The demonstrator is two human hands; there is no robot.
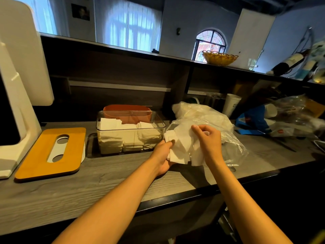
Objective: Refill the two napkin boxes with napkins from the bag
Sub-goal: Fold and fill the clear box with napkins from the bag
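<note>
Gripping a bunch of napkins (182, 147) just right of the clear box (130, 132), both hands' fingers curl round it: left hand (164, 155), right hand (209, 140).

Partly hidden behind the clear napkin box (130, 132): an orange container (127, 111); cut off at the right edge and blurred: bottles (290, 62) and plastic wrappers (295, 117).

Dim, bluish daylight glows through the curtained windows (128, 25) up top while a warmer light catches the counter (105, 176), forearms throwing soft shadows, the shelf recess sunk in gloom, wide-angle bending stretching the edges, and the clutter (290, 117) at right smeared with blur.
</note>
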